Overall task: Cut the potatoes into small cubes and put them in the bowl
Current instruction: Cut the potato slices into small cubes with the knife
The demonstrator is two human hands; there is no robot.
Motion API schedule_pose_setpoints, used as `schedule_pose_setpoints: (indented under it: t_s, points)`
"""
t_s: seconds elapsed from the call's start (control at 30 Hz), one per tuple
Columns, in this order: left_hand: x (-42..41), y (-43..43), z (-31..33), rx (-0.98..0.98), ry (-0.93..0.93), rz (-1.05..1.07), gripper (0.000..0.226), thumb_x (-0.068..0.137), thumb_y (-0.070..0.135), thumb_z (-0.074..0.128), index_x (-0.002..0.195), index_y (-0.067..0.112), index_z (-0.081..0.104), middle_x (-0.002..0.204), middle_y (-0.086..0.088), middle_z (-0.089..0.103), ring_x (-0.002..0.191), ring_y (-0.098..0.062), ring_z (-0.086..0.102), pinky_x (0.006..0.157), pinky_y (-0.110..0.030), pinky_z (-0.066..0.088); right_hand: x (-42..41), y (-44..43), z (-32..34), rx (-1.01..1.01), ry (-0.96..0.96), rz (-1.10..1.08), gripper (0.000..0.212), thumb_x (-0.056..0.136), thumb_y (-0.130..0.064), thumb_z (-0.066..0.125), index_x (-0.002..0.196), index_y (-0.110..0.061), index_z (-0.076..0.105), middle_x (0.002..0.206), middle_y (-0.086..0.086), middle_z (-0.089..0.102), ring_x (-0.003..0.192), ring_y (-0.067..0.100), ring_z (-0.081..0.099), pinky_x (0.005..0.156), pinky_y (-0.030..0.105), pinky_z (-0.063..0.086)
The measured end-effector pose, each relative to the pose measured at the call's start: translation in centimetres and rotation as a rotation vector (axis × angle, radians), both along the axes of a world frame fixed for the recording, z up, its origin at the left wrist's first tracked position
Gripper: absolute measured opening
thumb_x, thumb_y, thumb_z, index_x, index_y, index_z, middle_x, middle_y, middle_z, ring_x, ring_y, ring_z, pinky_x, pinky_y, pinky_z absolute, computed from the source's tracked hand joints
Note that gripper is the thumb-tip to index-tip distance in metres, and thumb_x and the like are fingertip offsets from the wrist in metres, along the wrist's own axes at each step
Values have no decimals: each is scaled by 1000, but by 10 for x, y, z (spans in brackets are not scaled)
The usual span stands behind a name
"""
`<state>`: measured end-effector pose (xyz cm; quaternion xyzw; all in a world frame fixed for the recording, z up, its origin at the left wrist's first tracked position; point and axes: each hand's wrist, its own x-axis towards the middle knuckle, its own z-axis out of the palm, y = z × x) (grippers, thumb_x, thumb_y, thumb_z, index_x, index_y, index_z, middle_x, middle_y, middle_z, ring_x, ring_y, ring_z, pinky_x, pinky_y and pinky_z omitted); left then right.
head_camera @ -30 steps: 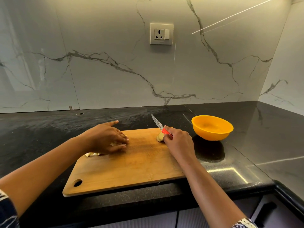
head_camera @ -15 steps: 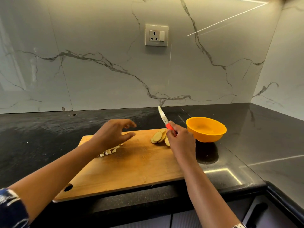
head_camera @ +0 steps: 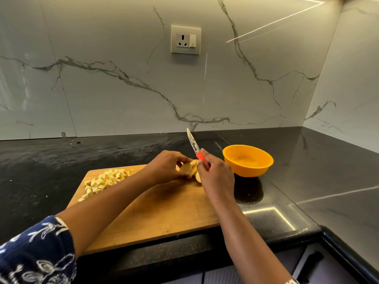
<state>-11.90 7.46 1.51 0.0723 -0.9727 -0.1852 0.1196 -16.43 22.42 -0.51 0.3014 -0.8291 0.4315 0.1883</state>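
Change: left hand (head_camera: 166, 167) had crossed from the cubes at the board's far-left corner to the potato slices (head_camera: 186, 168) near its far-right edge; the right hand had kept its place beside them.
Left hand: fingers and thumb curled round the slices, gathering them on edge into a stack.
Right hand (head_camera: 215, 177): wrapped round the red handle of the knife (head_camera: 193, 143), with the blade lifted clear of the board and its tip pointing up toward the wall.
Done: a loose heap of small cubes (head_camera: 104, 180) lay at the far-left corner of the cutting board (head_camera: 164, 212), with a few strays trailing toward its left edge.
Left to do: by my reading, roughly midway. The slices needed dicing, and every cube had yet to go into the bowl (head_camera: 247, 171), which stood on the counter (head_camera: 41, 160) just off the board's far-right corner and showed no potato inside.
Materials: the board was smooth, pale, rectangular wood. The cubes were pale yellow and blocky, and the slices were oval with tan skin. The bowl was round, glossy orange, probably plastic. The blade was narrow and speckled, and the counter was black polished stone.
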Motion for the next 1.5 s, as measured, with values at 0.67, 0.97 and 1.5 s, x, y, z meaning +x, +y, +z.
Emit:
schedule_pose_setpoints:
  t_s: [0.67, 0.97, 1.5]
  points:
    - [87, -50, 7, 40, -155, -384, 74, 84, 20, 60, 136, 59, 25, 145, 36, 26, 136, 10, 24, 111, -21, 20, 8, -2, 1, 102, 39, 68, 44, 95, -30, 55, 138, -23, 47, 110, -3, 69, 90, 7, 62, 71, 17, 47]
    - [123, -67, -20, -414, -167, -366, 60, 88, 73, 16, 141, 46, 20, 147, 31, 21, 135, 17, 9, 114, -19, 2, 28, -3, 1, 189, 81, 144, 43, 94, -31, 55, 136, -29, 48, 111, -5, 68, 90, 9, 63, 78, 25, 51]
    - [125, -74, -24, -409, -44, -455, 57, 96, 63, 24, 144, 33, 28, 148, 19, 32, 138, 8, 21, 116, -36, 13, 63, 47, -9, 370, 54, 384, 44, 94, -35, 51, 136, -42, 43, 89, -16, 60, 78, 8, 53, 66, 20, 42]
